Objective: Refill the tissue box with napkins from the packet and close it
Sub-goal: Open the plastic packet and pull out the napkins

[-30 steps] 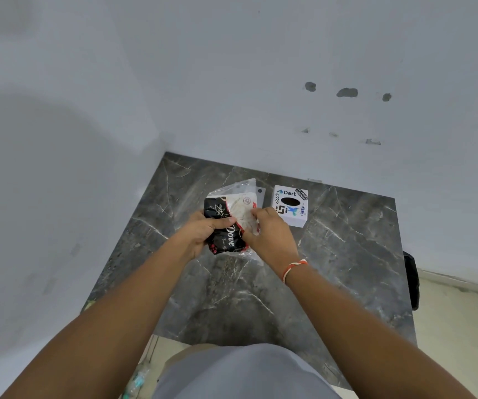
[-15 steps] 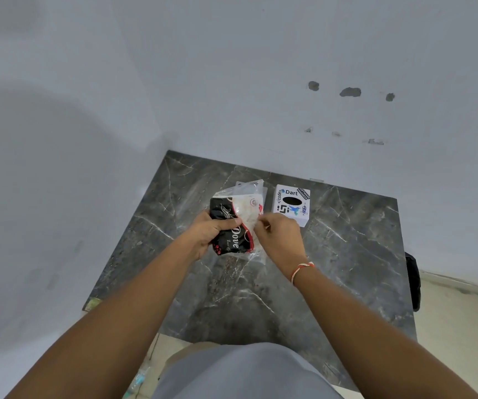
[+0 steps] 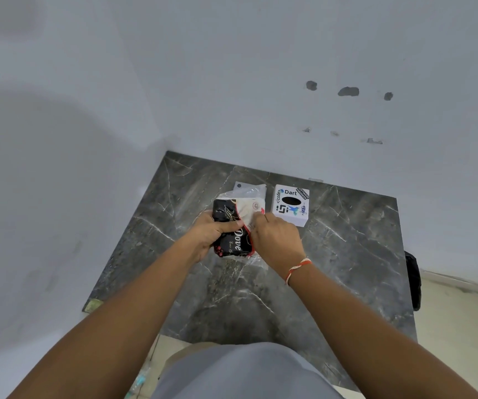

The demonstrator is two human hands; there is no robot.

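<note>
Left fingers (image 3: 226, 226) wrap the black side of the napkin packet (image 3: 236, 226); right hand (image 3: 278, 240) pinches its clear wrapper near the white napkins. Packet sits over the dark marble table (image 3: 347, 254), tissue box (image 3: 291, 204) just beside it, closed.

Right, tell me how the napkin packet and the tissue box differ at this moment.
The napkin packet is soft plastic, mostly black with red trim; the tissue box is a stiff white cube with stickers. The packet is gripped by the left hand and pinched by the right hand; the box stands untouched on the table. The packet looks crumpled; the box keeps its shape, its oval slot showing dark. Both are above the same marble table, side by side.
</note>
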